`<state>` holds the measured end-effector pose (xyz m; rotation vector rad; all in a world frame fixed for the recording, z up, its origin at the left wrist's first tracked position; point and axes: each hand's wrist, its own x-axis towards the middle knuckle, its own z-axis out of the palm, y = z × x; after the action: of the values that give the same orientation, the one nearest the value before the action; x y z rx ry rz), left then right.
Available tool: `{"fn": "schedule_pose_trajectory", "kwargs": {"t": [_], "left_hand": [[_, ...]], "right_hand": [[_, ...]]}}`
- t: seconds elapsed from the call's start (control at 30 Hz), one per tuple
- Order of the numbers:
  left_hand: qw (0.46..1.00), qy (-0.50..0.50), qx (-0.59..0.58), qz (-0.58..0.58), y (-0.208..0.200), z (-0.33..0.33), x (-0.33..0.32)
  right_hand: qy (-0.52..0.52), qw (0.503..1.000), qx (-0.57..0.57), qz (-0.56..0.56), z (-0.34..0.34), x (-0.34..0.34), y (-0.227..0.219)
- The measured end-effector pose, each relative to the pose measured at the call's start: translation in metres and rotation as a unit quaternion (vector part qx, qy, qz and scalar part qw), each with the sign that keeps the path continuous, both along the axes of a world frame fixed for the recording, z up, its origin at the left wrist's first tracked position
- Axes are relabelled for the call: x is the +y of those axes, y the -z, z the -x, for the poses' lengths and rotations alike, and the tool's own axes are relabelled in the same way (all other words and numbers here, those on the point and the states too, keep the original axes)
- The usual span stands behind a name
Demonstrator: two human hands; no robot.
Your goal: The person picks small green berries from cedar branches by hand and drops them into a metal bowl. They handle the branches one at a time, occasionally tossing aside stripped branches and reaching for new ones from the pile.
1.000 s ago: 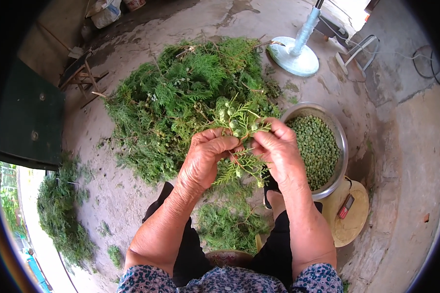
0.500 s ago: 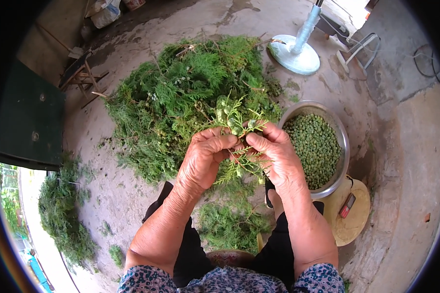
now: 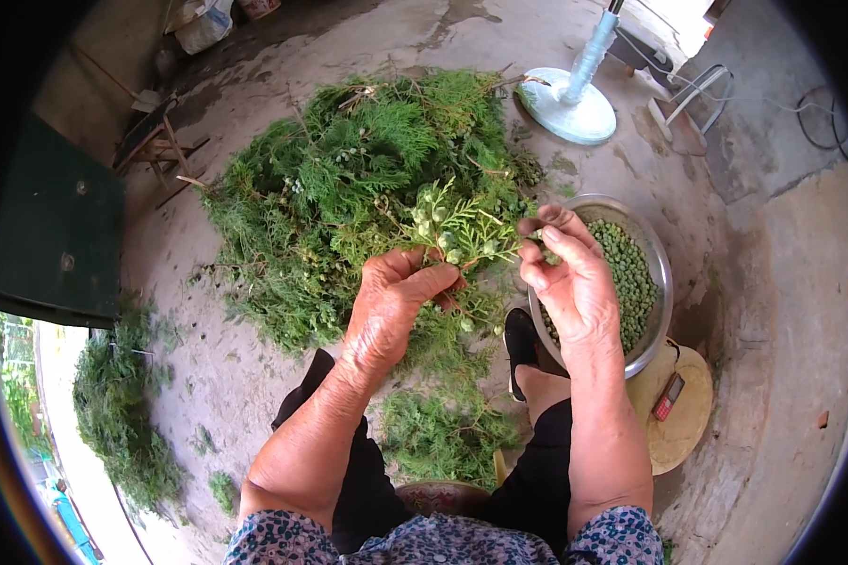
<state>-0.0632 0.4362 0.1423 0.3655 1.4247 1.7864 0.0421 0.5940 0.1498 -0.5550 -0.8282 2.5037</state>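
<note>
My left hand [image 3: 398, 294] pinches a green conifer sprig [image 3: 448, 226] between thumb and fingers. Flat, scaly leaves and several plump pale-green cones [image 3: 454, 255] show on the sprig. To the right, my right hand [image 3: 573, 273] is apart from the sprig, its fingers curled over the near left side of a metal basin [image 3: 667, 282]. Between those fingertips a small green cone [image 3: 539, 237] shows in part. Many loose green cones [image 3: 627, 264] fill the basin. Beyond my left hand spreads a big heap of cut conifer branches [image 3: 349, 179].
A round yellowish stool top [image 3: 693, 424] beside the basin carries a red and black phone [image 3: 669, 396]. The pale round base of a stand [image 3: 575, 118] is at the far right. More branches lie between my feet [image 3: 452, 433] and at the left [image 3: 122, 405]. A wooden stool [image 3: 160, 146] stands far left.
My right hand has left the sprig and moved right, toward the basin, with a green cone in its fingers. The left hand keeps the sprig in nearly the same place.
</note>
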Motion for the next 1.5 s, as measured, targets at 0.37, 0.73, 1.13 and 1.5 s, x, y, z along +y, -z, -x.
{"fn": "schedule_pose_trajectory", "kwargs": {"t": [0.37,0.73,1.13,1.5], "left_hand": [[0.994,0.003,0.089,0.064,-0.001,-0.006,0.004],[0.995,-0.007,0.097,0.037,0.0,-0.007,0.009],[0.992,0.028,0.097,0.073,0.007,-0.016,0.016],[0.99,0.048,0.103,0.088,0.006,-0.018,0.021]], "right_hand": [[0.082,0.744,-0.136,-0.649,0.002,-0.025,-0.006],[0.185,0.913,-0.239,-0.274,-0.028,0.042,0.007],[0.313,0.772,-0.471,-0.289,-0.102,0.119,0.046],[0.301,0.864,-0.272,-0.298,-0.077,0.079,0.01]]}}
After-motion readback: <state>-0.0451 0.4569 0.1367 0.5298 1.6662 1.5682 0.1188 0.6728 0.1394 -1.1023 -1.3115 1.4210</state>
